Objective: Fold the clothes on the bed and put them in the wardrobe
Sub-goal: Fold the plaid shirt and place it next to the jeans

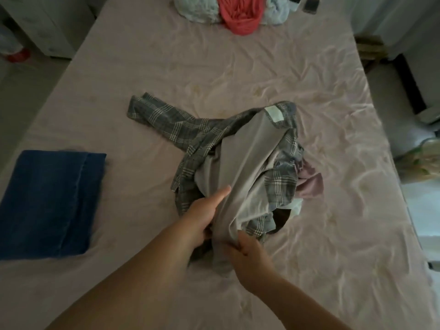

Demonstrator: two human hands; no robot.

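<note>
You are holding the near end of the checked jacket [238, 158] with both hands: your left hand [204, 217] is gripping its left edge and your right hand [247, 256] is pinching the grey lining. It is lying crumpled mid-bed [214, 67], stretching away from you, one sleeve pointing far left.

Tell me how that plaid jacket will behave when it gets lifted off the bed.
Likely floppy: the plaid jacket lies crumpled, one sleeve trailing sideways. Its smooth grey lining may slip in the left hand and right hand. Probably light, and apt to drag clothes beneath it.
</note>
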